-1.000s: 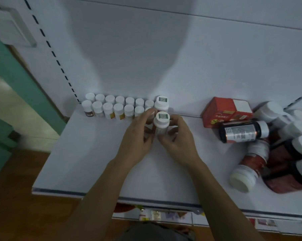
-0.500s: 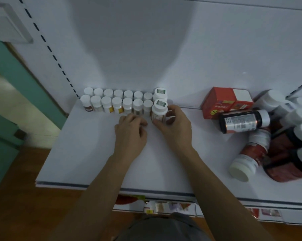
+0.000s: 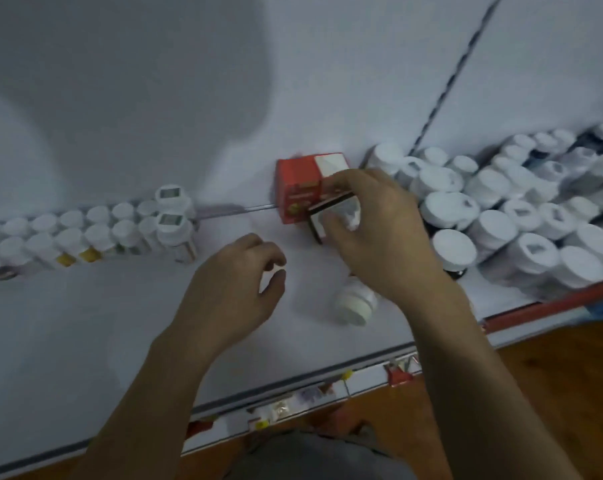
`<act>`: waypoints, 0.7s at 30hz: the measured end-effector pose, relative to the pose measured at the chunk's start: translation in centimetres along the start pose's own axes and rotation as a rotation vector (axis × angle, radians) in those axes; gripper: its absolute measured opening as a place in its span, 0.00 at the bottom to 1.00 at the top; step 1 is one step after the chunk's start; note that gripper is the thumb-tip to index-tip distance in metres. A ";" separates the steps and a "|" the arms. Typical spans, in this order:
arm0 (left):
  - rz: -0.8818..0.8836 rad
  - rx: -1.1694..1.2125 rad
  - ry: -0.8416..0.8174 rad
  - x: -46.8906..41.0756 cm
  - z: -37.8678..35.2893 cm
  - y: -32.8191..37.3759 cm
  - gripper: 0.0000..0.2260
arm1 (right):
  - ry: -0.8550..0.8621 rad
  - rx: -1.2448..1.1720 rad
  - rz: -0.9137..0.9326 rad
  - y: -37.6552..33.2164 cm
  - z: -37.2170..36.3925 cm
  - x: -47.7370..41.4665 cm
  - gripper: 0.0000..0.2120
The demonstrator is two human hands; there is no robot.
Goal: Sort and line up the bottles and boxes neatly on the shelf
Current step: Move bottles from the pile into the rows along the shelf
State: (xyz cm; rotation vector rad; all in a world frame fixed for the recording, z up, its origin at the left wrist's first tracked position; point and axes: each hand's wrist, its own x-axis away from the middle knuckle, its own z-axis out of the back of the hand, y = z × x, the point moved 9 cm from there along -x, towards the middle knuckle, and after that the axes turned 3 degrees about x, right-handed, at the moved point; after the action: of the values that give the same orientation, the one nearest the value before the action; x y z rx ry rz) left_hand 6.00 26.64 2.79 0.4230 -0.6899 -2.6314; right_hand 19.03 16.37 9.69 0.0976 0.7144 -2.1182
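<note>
Right hand [image 3: 379,230] is wrapping the dark bottle [image 3: 341,206], fingers curled over its white label and thumb side tucked under, so it's a closed grasp around the body, not the cap. The bottle is lying on its side, touching the front of the red box [image 3: 298,192], near the back of the shelf [image 3: 85,323]. Can't tell if it's lifting clear yet; the frame is blurring there.

Left hand [image 3: 234,289] is hovering over bare shelf, fingers loosely curled, gripping nothing.

Sorted part is sitting far left: two rows of small white-capped bottles [image 3: 95,233], ending in two taller bottles [image 3: 173,223]. Unsorted cluster of big white-capped bottles [image 3: 501,209] is crowding the right side, just beside the right hand.

Risks, as I'm reading it:
- The bottle is pressing against the box. Dragging instead of lifting is probably going to skew or shove the box.
- A toppled bottle [image 3: 355,301] is lying under the right wrist. A forearm sweep is likely to set it rolling toward the front edge, and the lip there looks low.
- The knuckles are sitting close to the big cluster. Pulling out wide could knock a few over.
- Setting down hard against the taller pair may domino the small rows.
</note>
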 end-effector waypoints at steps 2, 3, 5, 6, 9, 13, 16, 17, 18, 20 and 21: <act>-0.086 -0.035 -0.008 -2.8 -0.3 4.1 0.09 | 0.004 0.127 -0.035 3.4 4.0 0.4 0.15; -0.116 -0.036 -0.001 -4.0 -0.4 6.1 0.10 | 0.019 0.147 -0.054 5.2 5.9 0.7 0.15; -0.183 -0.034 0.002 -6.4 -0.9 9.9 0.10 | 0.067 0.163 -0.086 8.7 9.6 1.5 0.16; -0.213 -0.050 -0.003 -7.5 -1.3 11.7 0.11 | 0.089 0.170 -0.096 10.5 11.3 2.0 0.16; -0.249 -0.181 -0.057 -10.7 -3.1 15.9 0.11 | 0.111 0.163 -0.146 16.5 14.8 3.2 0.15; -0.199 -0.225 -0.128 -14.6 -5.3 20.2 0.14 | -0.004 0.133 -0.181 24.1 17.0 3.9 0.15; -0.165 -0.331 -0.224 -17.1 -7.3 22.7 0.19 | 0.015 0.060 -0.127 28.0 18.2 3.9 0.14; -0.160 -0.368 -0.264 -17.6 -8.1 23.5 0.20 | 0.084 0.013 -0.113 29.2 19.2 3.9 0.12; -0.156 -0.400 -0.299 -18.0 -9.0 24.3 0.22 | 0.164 -0.033 -0.111 30.6 20.3 3.9 0.12; -0.151 -0.407 -0.316 -18.3 -10.5 25.8 0.23 | 0.226 -0.072 -0.104 33.3 21.9 3.4 0.11; -0.159 -0.384 -0.302 -18.5 -11.2 26.7 0.24 | 0.196 -0.058 -0.100 34.4 22.1 2.9 0.11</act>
State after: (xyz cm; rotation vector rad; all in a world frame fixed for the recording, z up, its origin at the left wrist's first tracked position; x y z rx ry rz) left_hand 34.19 8.75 10.82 -0.0342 -0.2268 -2.9223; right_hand 47.71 -12.89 11.49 0.2447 0.9124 -2.2010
